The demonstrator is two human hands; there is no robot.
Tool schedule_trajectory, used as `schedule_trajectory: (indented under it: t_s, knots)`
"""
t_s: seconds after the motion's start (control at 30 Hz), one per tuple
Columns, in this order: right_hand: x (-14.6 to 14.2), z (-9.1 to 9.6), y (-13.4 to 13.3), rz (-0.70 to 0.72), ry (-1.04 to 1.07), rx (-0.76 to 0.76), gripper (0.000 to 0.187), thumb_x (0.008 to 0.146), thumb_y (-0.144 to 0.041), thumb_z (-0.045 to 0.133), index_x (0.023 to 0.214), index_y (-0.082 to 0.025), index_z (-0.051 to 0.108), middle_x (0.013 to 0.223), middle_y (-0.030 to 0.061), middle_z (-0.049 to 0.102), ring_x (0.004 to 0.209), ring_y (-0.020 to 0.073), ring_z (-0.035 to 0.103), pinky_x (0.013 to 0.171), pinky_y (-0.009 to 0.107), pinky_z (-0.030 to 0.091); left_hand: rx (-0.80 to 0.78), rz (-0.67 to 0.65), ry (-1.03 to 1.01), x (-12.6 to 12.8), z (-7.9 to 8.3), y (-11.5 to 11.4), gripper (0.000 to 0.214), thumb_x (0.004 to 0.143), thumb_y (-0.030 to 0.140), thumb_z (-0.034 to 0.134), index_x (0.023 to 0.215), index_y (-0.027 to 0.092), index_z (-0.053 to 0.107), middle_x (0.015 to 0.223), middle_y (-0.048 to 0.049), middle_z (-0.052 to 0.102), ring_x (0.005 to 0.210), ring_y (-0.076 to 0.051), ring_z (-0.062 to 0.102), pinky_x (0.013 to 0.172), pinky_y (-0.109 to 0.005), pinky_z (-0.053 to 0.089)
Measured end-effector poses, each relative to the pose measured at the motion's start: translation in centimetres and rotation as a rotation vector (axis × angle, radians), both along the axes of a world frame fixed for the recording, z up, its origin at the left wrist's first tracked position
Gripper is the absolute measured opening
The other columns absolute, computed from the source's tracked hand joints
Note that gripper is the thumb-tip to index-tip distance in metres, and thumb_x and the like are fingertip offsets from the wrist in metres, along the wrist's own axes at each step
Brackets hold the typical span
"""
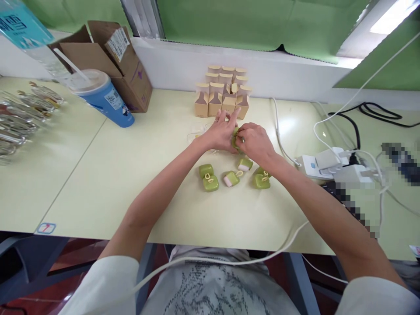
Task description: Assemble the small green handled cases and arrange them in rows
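Note:
Both hands meet over the far middle of the table, around a small rounded green case (235, 136). My left hand (221, 132) steadies it from the left, its thumb below and some fingers stretched past the top. My right hand (257, 141) pinches the same case from the right, and the fingers hide much of it. Nearer me lie several similar green cases (210, 183) with pale yellow loops; a green case with a pinkish-white end (232, 178) is among them. Clear plastic pieces (195, 137) lie beside and partly behind my left hand.
Rows of small open cardboard boxes (215, 105) stand against the wall. At the left are a blue cup (113, 105), a water bottle (29, 39), a large carton (138, 83) and metal items (19, 118). White cables and a power strip (311, 166) lie at the right.

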State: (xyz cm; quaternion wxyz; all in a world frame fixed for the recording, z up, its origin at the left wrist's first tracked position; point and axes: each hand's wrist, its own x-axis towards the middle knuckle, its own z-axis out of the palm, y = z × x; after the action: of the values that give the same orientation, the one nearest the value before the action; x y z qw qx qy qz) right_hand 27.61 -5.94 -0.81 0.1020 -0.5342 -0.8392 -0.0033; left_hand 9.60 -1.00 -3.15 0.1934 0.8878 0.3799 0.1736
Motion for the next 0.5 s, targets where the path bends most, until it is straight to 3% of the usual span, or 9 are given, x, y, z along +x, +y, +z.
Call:
schedule_trajectory:
  t_s: [0.2, 0.3, 0.37, 0.5]
  knots:
    - [0.1, -0.3, -0.2, -0.061, 0.155, 0.044, 0.036, 0.098, -0.009, 0.055, 0.092, -0.014, 0.091, 0.112, 0.0202, 0.090, 0.109, 0.0368, 0.083, 0.102, 0.050, 0.065, -0.015, 0.019, 0.051, 0.2, 0.4, -0.2, 0.162, 0.061, 0.051, 0.105, 0.186, -0.006, 0.017, 0.158, -0.0345, 0.068, 0.169, -0.057, 0.038, 0.150, -0.074, 0.013]
    - [1.2, 1.7, -1.2, -0.069, 0.359, 0.145, 0.035, 0.102, -0.018, 0.059, 0.102, -0.023, 0.094, 0.119, 0.0134, 0.092, 0.113, 0.0371, 0.085, 0.107, 0.057, 0.068, -0.021, 0.019, 0.048, 0.1, -0.2, 0.1, 0.173, 0.059, 0.064, 0.107, 0.188, -0.001, 0.013, 0.155, -0.0334, 0.069, 0.171, -0.060, 0.037, 0.148, -0.081, 0.015]
    - [2.2, 3.7, -2.9, -0.065, 0.427, 0.188, 0.033, 0.106, -0.025, 0.063, 0.107, -0.030, 0.095, 0.121, 0.0100, 0.092, 0.116, 0.0382, 0.086, 0.110, 0.061, 0.069, -0.024, 0.016, 0.007, 0.0, -0.6, 0.3, 0.174, 0.059, 0.062, 0.107, 0.191, 0.005, 0.010, 0.150, -0.0292, 0.072, 0.170, -0.060, 0.038, 0.148, -0.082, 0.015]
    - [3.6, 6.7, -7.8, 0.036, 0.448, 0.128, 0.026, 0.107, -0.031, 0.071, 0.097, -0.033, 0.095, 0.115, 0.0050, 0.093, 0.107, 0.0343, 0.089, 0.102, 0.054, 0.072, -0.033, -0.015, -0.061, -0.1, -1.0, 0.5, 0.173, 0.057, 0.059, 0.108, 0.192, 0.008, 0.013, 0.146, -0.0252, 0.075, 0.168, -0.058, 0.039, 0.149, -0.082, 0.011]
